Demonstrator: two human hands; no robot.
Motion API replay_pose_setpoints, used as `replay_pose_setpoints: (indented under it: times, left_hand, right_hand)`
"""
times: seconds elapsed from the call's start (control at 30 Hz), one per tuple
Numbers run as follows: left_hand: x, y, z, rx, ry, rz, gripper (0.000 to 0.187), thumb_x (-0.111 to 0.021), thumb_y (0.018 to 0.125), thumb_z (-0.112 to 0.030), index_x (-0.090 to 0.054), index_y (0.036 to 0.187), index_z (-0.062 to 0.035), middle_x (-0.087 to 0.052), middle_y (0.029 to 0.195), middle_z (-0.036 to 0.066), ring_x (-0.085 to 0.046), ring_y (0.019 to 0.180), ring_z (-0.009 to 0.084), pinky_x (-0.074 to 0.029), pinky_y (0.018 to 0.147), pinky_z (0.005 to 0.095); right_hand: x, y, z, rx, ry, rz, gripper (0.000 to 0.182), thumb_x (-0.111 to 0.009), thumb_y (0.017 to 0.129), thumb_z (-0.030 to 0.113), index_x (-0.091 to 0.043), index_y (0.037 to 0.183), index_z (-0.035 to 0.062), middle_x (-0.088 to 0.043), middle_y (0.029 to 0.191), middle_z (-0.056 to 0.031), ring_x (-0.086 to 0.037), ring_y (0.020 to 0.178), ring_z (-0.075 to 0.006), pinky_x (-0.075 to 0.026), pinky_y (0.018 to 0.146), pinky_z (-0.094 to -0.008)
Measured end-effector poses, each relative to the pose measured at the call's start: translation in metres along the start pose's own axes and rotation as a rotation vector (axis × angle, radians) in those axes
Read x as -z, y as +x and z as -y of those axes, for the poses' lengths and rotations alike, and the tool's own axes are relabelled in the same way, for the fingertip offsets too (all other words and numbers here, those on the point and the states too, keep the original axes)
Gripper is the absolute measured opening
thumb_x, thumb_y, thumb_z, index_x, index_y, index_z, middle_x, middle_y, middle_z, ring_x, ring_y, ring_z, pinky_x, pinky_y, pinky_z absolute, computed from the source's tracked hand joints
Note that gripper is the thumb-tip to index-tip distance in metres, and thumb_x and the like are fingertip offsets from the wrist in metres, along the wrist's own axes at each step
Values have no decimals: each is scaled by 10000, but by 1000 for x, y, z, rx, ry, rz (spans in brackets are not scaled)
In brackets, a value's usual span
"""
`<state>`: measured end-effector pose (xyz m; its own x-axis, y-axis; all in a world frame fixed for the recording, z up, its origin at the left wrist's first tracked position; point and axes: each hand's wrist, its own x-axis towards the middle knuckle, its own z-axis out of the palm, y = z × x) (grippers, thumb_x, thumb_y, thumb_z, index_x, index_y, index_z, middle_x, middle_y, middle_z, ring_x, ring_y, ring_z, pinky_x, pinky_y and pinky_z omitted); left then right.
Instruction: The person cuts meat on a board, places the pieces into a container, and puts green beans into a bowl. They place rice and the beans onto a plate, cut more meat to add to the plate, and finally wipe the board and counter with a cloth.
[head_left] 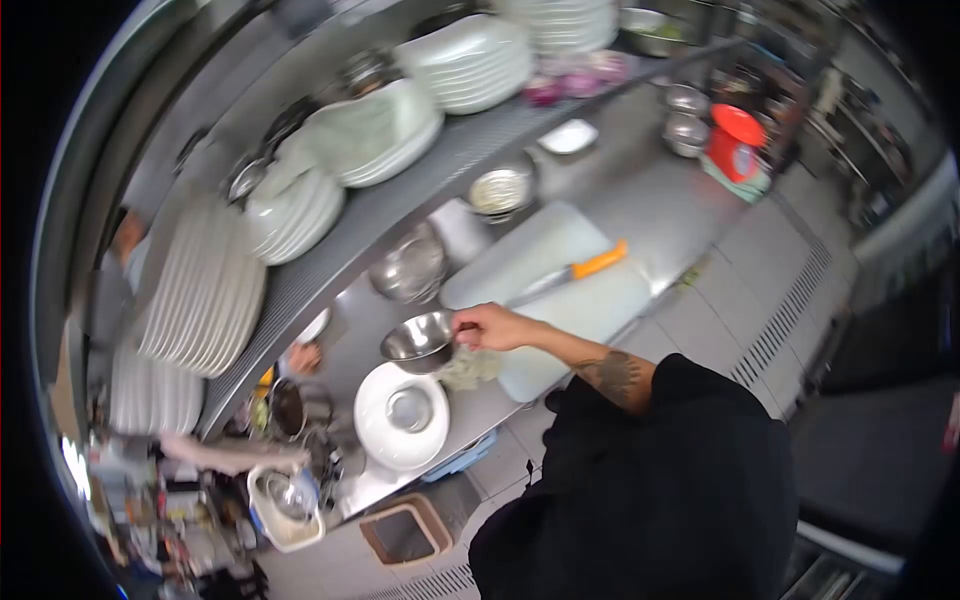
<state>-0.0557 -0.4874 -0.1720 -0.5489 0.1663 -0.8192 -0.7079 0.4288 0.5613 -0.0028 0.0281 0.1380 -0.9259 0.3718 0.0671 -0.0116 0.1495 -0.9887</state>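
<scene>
My right hand (488, 328) is closed on the rim of a steel bowl (418, 345), holding it above the steel counter. Just below the bowl is a wide white dish (375, 432) with a small round metal bowl (408, 410) in it. A crumpled pale cloth (470, 370) lies under my wrist. Beside my forearm is a white cutting board (590, 330), and a knife with an orange handle (600, 260) rests across it and a second board (540, 245). My left hand does not show.
Stacked white plates (205, 285) and bowls fill the shelf (330, 265) over the counter. Metal bowls (410, 262) stand beneath it. A red scale (735, 145) is at the far right end. Another person's hand (303, 357) and arm show at left. A brown-rimmed bin (440, 535) stands below.
</scene>
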Motion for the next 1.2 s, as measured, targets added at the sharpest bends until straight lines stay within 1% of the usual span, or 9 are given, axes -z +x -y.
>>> replay_pose_setpoints:
  times: [0.13,0.23,0.33,0.4,0.57,0.73,0.87,0.93,1.2]
  left_hand:
    - [-30,23,-21,3,114,81,278,-551,909,-173,-582,1045,67,-656,946,210,-670,846,297,-587,715,400]
    - [-56,27,-31,0,168,123,276,-552,911,-171,-585,1046,68,-659,943,207,-672,848,293,-587,717,396]
    - [-91,23,-31,-2,208,160,275,-553,912,-169,-587,1047,68,-662,940,205,-674,849,289,-587,719,392]
    - [-112,14,-24,-1,210,162,274,-554,914,-167,-589,1048,69,-664,938,203,-675,850,287,-586,721,389]
    - [-172,-17,4,-10,137,95,271,-556,916,-164,-594,1049,70,-669,933,199,-679,853,280,-586,724,383]
    - [-236,-53,50,11,64,11,269,-558,919,-160,-598,1051,71,-674,927,195,-682,855,273,-586,728,376]
    - [-278,-73,78,8,12,-21,267,-560,922,-157,-601,1053,72,-678,923,192,-685,857,268,-585,731,370]
    - [-291,-84,94,3,-15,-41,266,-560,923,-156,-603,1053,72,-680,921,190,-686,859,265,-585,732,367]
    - [-330,-108,146,-35,-140,-109,263,-564,928,-150,-610,1056,74,-688,913,184,-691,863,255,-585,738,356]
  right_hand:
    - [121,-113,-24,-75,-159,-348,77,-592,944,61,-610,990,1,-641,802,-63,-655,708,-129,-545,639,-271]
    - [218,-172,-45,-145,-502,-745,107,-601,913,63,-629,989,-8,-636,754,-91,-624,684,-125,-514,633,-312]
    - [318,-201,-66,-170,-780,-1165,197,-634,865,151,-649,1020,30,-685,832,-163,-673,755,-295,-514,698,-412]
    - [387,-209,-74,-206,-927,-1270,236,-635,849,150,-656,1059,44,-694,899,-191,-669,835,-382,-509,741,-452]
    - [524,-187,-88,-251,-930,-1428,309,-648,839,176,-644,1120,48,-692,863,-203,-678,823,-375,-514,742,-469]
    - [506,-165,-91,-150,-624,-1159,255,-593,835,121,-644,1072,44,-679,798,-208,-671,796,-396,-524,721,-452]
    - [466,-168,-165,-266,-584,-864,150,-587,843,124,-675,936,46,-669,776,-202,-663,752,-387,-524,708,-436]
    - [445,-175,-194,-307,-597,-768,136,-586,839,114,-691,897,50,-666,738,-173,-656,666,-296,-511,645,-385]
    - [427,-163,-212,-352,-537,-531,151,-591,846,115,-693,912,26,-689,792,-172,-671,747,-319,-519,703,-381]
